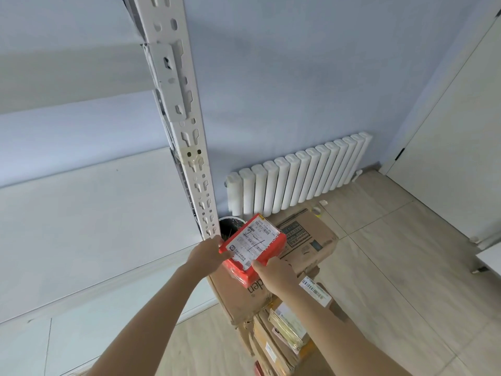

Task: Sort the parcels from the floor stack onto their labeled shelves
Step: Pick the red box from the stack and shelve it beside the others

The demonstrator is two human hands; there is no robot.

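A small red parcel with a white shipping label and handwritten marks is held in both hands above the floor stack. My left hand grips its left corner, close to the white shelf upright. My right hand grips its near right edge. Below lies a large brown cardboard box on top of the floor stack, with several smaller parcels and envelopes piled nearer to me.
White shelf boards fill the left side. A white radiator stands along the blue wall behind the stack. A round dark bin sits by the upright's foot. A white door is at right, with tiled floor in front.
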